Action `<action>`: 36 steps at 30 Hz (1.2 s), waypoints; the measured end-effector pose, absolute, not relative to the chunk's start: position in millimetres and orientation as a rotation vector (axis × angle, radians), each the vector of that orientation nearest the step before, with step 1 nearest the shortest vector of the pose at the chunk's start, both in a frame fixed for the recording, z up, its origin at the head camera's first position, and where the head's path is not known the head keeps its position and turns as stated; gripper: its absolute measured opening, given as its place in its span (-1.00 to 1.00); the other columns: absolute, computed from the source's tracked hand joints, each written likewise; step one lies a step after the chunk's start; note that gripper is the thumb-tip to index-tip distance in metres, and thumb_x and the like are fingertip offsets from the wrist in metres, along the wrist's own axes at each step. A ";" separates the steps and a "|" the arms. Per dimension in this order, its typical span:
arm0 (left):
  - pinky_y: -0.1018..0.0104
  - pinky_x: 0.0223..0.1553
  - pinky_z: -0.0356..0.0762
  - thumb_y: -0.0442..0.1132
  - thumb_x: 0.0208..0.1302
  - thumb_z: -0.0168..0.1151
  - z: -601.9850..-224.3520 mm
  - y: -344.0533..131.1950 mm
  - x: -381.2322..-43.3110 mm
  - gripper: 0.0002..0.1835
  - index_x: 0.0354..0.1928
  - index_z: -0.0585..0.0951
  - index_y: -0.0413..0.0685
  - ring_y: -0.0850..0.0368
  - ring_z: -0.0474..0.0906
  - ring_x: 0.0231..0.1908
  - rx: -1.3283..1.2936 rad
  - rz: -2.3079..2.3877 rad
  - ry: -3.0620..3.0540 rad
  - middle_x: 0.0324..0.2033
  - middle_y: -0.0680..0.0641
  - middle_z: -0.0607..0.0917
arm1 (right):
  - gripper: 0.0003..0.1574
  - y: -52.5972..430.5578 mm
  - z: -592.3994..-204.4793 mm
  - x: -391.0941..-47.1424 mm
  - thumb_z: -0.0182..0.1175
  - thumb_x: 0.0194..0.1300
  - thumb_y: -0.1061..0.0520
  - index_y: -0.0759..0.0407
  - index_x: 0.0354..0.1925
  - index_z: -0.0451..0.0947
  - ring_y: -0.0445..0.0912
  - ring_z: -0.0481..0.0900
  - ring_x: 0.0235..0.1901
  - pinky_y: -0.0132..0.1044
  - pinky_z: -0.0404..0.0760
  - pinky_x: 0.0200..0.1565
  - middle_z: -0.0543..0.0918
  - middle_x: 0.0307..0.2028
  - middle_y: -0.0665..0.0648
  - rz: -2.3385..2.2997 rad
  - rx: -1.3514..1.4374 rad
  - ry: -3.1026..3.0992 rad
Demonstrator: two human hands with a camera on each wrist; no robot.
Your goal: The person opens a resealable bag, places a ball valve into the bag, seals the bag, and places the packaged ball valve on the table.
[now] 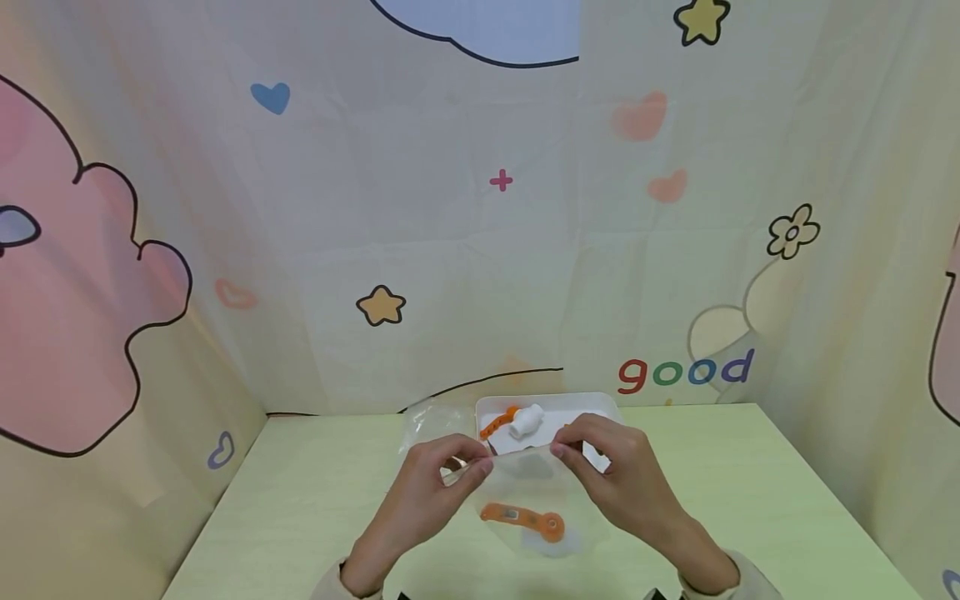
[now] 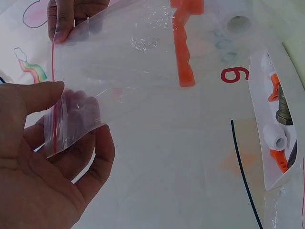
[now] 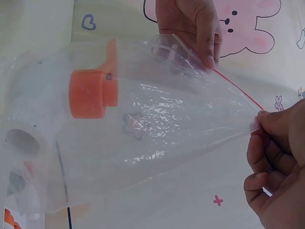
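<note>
Left hand (image 1: 438, 492) and right hand (image 1: 622, 479), apart, each pinching one clear zip bag's (image 1: 517, 483) mouth. Contents, below hands: orange handle (image 1: 525, 518); white fitting (image 1: 557, 547), blurred. White tray (image 1: 577, 406), beyond: partly hidden.

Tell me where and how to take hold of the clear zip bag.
Probably best pinched near both ends of the bag's red-striped edge, coming from left and right. That edge is uppermost, the film looks thin and limp, and the orange handle lies lower inside.
</note>
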State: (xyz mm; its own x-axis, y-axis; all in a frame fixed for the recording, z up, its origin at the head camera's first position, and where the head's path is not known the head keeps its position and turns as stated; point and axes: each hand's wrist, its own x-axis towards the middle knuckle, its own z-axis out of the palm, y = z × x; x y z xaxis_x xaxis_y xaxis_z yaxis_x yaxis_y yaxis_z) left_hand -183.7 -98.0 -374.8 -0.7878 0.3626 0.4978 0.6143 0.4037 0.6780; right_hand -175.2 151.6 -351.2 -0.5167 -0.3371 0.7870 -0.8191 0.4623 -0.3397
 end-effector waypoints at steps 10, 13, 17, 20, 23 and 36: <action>0.35 -0.14 0.63 -0.11 0.35 0.23 -377.0 -99.5 -184.8 -0.88 -0.26 0.67 0.04 0.32 0.65 -0.32 -0.880 -1.369 -2.368 -0.36 0.09 0.74 | -0.79 151.9 -353.7 -176.6 0.37 0.16 0.29 -0.01 -0.31 0.63 -0.30 0.52 -0.40 -0.56 0.48 -0.28 0.66 -0.40 -0.14 0.964 0.958 -2.051; 0.36 -0.15 0.64 -0.10 0.34 0.25 -377.5 -101.0 -183.6 -0.89 -0.25 0.67 0.07 0.34 0.65 -0.35 -0.845 -1.391 -2.390 -0.36 0.10 0.75 | -0.76 153.2 -353.5 -177.2 0.38 0.12 0.33 0.02 -0.32 0.64 -0.28 0.52 -0.41 -0.56 0.47 -0.28 0.66 -0.41 -0.11 0.964 0.962 -2.027; 0.38 -0.20 0.62 -0.12 0.35 0.25 -378.2 -102.8 -182.8 -0.94 -0.26 0.66 0.12 0.38 0.63 -0.34 -0.834 -1.391 -2.394 -0.35 0.17 0.72 | -0.73 155.3 -352.5 -176.7 0.38 0.10 0.37 0.02 -0.33 0.63 -0.30 0.51 -0.41 -0.55 0.48 -0.28 0.66 -0.41 -0.12 0.983 0.950 -2.040; 0.40 -0.25 0.60 -0.14 0.35 0.25 -379.5 -103.4 -183.4 -0.95 -0.28 0.65 0.11 0.39 0.61 -0.36 -0.871 -1.369 -2.359 -0.37 0.16 0.71 | -0.73 156.0 -352.6 -176.0 0.38 0.12 0.37 0.00 -0.34 0.63 -0.33 0.49 -0.41 -0.55 0.48 -0.29 0.64 -0.42 -0.15 0.989 0.941 -2.060; 0.40 -0.26 0.59 -0.16 0.35 0.24 -380.9 -104.1 -184.2 -0.92 -0.28 0.65 0.04 0.38 0.60 -0.36 -0.915 -1.344 -2.316 -0.39 0.11 0.72 | -0.72 155.5 -353.2 -175.9 0.38 0.11 0.38 0.01 -0.34 0.63 -0.32 0.48 -0.41 -0.55 0.47 -0.29 0.64 -0.43 -0.14 0.997 0.954 -2.051; 0.41 -0.39 0.59 -0.12 0.36 0.24 -384.0 -114.2 -182.6 -0.95 -0.26 0.65 0.15 0.31 0.64 -0.42 -0.861 -1.384 -2.379 -0.39 0.10 0.73 | -0.70 159.6 -352.4 -175.3 0.38 0.11 0.36 -0.05 -0.32 0.64 -0.35 0.45 -0.43 -0.44 0.43 -0.37 0.65 -0.40 -0.19 0.995 0.899 -2.079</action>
